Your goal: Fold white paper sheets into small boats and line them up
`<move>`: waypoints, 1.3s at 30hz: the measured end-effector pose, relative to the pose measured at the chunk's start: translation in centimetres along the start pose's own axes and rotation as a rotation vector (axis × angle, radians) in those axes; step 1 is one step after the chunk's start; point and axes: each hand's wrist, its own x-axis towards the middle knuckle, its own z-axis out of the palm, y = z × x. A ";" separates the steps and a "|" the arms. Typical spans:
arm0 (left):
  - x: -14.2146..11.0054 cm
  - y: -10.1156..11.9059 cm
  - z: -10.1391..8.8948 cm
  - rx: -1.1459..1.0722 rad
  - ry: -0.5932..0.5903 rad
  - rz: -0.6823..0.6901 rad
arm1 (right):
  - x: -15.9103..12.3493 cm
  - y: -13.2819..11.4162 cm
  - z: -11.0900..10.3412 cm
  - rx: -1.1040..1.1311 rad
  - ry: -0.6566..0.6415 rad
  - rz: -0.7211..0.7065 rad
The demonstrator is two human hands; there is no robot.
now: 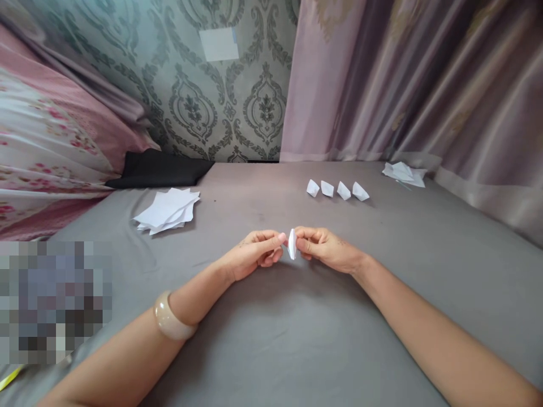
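A small folded white paper (292, 245) stands on edge between my two hands, above the grey sheet. My right hand (324, 247) pinches its right side between thumb and fingers. On the other side, my left hand (259, 249) is closed with thumb and fingertips at the paper's left edge; the exact contact is partly hidden. Beyond my right hand, several small folded paper shapes, boat-like, sit in a row, the leftmost folded paper shape (313, 188) and the rightmost folded paper shape (360, 191) among them.
A loose stack of white paper sheets (169, 209) lies at left, with a black cloth (163, 168) behind it. More white papers (405, 173) rest at far right by the curtain (360, 85). Floral fabric (46, 135) hangs on the left. A pixelated patch covers the lower left.
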 end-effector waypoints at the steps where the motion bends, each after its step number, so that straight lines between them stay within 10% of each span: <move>1: -0.1 0.1 -0.1 -0.017 -0.034 -0.021 | -0.1 -0.1 0.0 0.008 -0.032 0.005; 8: -0.4 0.2 -0.3 0.040 -0.188 -0.127 | -0.4 -0.5 -0.6 -0.123 -0.137 0.047; 14: 0.2 -0.6 -0.3 0.349 0.114 0.102 | 0.1 0.6 -0.7 -0.203 0.054 0.109; 21: 0.5 -0.8 0.2 0.289 0.325 0.385 | 1.2 1.8 1.0 -0.304 0.484 -0.263; 27: 0.1 -0.6 0.9 0.267 0.425 0.436 | 1.0 1.3 2.3 -0.305 0.582 -0.273; 39: 0.1 -0.2 1.2 0.231 0.346 0.403 | 1.0 0.5 2.1 -0.193 0.465 -0.158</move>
